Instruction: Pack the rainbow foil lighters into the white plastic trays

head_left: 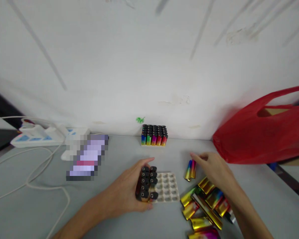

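Observation:
My left hand (pixel 126 189) is wrapped round the left end of a pale tray (pixel 173 189) with rows of square holes. Black-topped pieces (pixel 145 181), which look like lighters, stand in two columns there, a few of them tilted. On the right, my right hand (pixel 214 167) reaches over the table, its thumb stretched out and apart from the bent fingers. Just below the thumb tip lie two shiny rainbow casings (pixel 190 171), side by side; whether the thumb touches them is hard to tell. A heap of gold and rainbow metallic casings (pixel 200 222) lies below my right hand.
A full block of black-topped rainbow pieces (pixel 153 136) stands near the wall. At the right rests a red plastic bag (pixel 266 132). A blurred-out phone (pixel 89 156), a white power strip (pixel 37 137) and loose white cables (pixel 48 187) occupy the left.

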The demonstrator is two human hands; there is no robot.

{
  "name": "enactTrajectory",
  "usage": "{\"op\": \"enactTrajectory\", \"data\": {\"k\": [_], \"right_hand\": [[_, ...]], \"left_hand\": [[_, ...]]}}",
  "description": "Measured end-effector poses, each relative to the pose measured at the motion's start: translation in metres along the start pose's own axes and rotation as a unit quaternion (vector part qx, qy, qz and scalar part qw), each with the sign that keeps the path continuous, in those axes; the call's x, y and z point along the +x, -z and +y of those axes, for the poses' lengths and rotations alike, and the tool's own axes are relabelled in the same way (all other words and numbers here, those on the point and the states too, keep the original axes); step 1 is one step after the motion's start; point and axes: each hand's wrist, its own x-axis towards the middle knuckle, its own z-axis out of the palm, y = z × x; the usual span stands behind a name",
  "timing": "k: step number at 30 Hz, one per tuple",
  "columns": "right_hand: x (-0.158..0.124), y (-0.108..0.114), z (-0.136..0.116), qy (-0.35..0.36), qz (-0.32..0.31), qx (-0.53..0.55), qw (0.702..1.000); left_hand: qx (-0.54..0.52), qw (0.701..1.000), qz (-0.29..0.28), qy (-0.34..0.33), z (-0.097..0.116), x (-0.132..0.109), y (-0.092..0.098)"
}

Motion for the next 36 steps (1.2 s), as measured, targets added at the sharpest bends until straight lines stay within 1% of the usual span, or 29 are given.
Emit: {"op": "enactTrajectory", "data": {"k": [4,6,7,8,10,13,16,21,26,28,31,33,34,36], "right_hand": [[-0.002,0.001,-0.01,0.072,-0.025,0.142,0.987],[-0.009,-0.002,-0.019,0.083,-0.052,0.251,0.963],[-0.013,-0.004,-0.025,0.08,-0.074,0.32,0.941],[-0.018,-0.006,-0.03,0.072,-0.099,0.39,0.913],[-0.027,-0.011,-0.042,0.051,-0.151,0.489,0.858],[-0.039,-0.019,-0.055,0.031,-0.227,0.552,0.802],[-0.045,-0.027,-0.063,0.014,-0.281,0.582,0.763],[-0.048,-0.035,-0.066,0.001,-0.305,0.6,0.74],[-0.053,-0.036,-0.07,-0.001,-0.324,0.615,0.719],[-0.055,-0.037,-0.072,0.006,-0.323,0.616,0.719],[-0.058,-0.037,-0.073,0.028,-0.311,0.613,0.726],[-0.059,-0.038,-0.073,0.035,-0.31,0.617,0.723],[-0.06,-0.039,-0.074,0.033,-0.313,0.623,0.716],[-0.06,-0.041,-0.073,0.017,-0.331,0.639,0.694]], "left_hand": [[0.004,1.0,0.0,0.001,0.001,0.0,0.001],[0.006,1.0,-0.002,-0.001,0.002,0.001,0.001],[0.005,1.0,-0.004,-0.001,0.002,0.001,0.001],[0.004,1.0,-0.006,0.0,0.002,0.001,0.001],[0.005,1.0,-0.008,0.002,0.003,0.0,0.001],[0.014,1.0,-0.003,0.002,0.003,0.0,0.001],[0.025,1.0,0.0,-0.006,0.003,0.0,0.001],[0.033,0.999,0.004,-0.024,0.002,0.002,0.002],[0.03,0.999,-0.002,-0.021,0.001,0.002,0.001],[0.029,0.999,0.0,-0.026,0.001,0.002,0.001],[0.037,0.999,0.006,-0.027,0.003,0.001,0.001],[0.039,0.999,0.006,-0.022,0.004,0.001,0.001],[0.037,0.999,0.005,-0.02,0.005,0.001,0.002],[0.031,0.999,0.001,-0.018,0.005,0.002,0.002]]}}
